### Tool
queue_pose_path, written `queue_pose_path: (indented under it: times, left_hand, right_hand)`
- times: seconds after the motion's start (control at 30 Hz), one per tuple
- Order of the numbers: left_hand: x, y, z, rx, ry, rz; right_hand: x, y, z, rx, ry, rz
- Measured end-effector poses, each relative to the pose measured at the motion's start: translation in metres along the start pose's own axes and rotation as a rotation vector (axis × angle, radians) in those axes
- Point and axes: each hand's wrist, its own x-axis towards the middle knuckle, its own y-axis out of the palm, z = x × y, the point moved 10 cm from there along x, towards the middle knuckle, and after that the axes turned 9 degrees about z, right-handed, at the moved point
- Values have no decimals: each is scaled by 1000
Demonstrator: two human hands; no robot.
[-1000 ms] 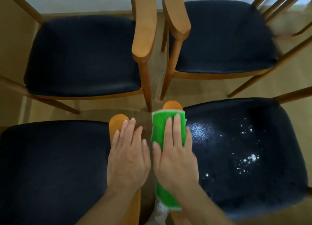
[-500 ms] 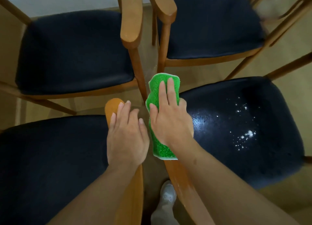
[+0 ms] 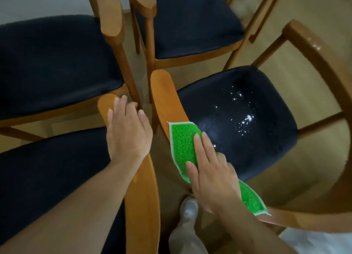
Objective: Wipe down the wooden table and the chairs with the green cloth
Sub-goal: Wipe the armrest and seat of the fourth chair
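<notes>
The green cloth (image 3: 182, 147) lies along the wooden armrest (image 3: 165, 99) of the near right chair, whose dark seat (image 3: 247, 124) carries white specks. My right hand (image 3: 211, 175) presses flat on the cloth with straight fingers, covering its middle. My left hand (image 3: 127, 131) rests on the armrest (image 3: 106, 103) of the near left chair, fingers relaxed over the wood. No table is in view.
Two more wooden chairs with dark seats stand beyond, the far left chair (image 3: 53, 63) and the far right chair (image 3: 190, 21), armrests close together. A curved chair back (image 3: 327, 66) rises at the right. My leg and white shoe (image 3: 188, 210) stand between the near chairs on the tan floor.
My right hand has slid the cloth back toward me along the armrest, baring the armrest's front end. My left hand stays on the other armrest.
</notes>
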Motion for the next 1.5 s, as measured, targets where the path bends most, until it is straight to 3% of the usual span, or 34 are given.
queue_pose_path:
  times: [0.1, 0.27, 0.37, 0.47, 0.6, 0.8, 0.97, 1.2, 1.33, 1.5]
  left_hand:
    - [-4, 2, -5, 23, 28, 32]
    - [-9, 8, -33, 84, 241, 65]
    - [-9, 12, -35, 70, 288, 90]
    - [-6, 15, -33, 57, 273, 106]
    - [-7, 19, -36, 152, 286, 135]
    - [-8, 21, -36, 189, 280, 144]
    - [-8, 22, -36, 190, 285, 132]
    - [-8, 20, -35, 176, 300, 103]
    - [-5, 19, -33, 147, 277, 105]
    - [-6, 17, -33, 136, 277, 121]
  right_hand:
    - [-5, -5, -9, 3, 141, -55]
    - [29, -20, 13, 28, 388, -139]
    - [77, -35, 39, 83, 290, -189]
    - [107, -38, 54, 127, 95, -136]
    - [74, -29, 42, 158, 10, -146]
    - [-11, -2, -31, 98, 234, -56]
    - [-4, -4, -36, 117, 330, -78]
    - [77, -33, 20, 227, 295, -184]
    - [114, -40, 25, 428, 219, -76]
    - [67, -15, -12, 448, 190, 61]
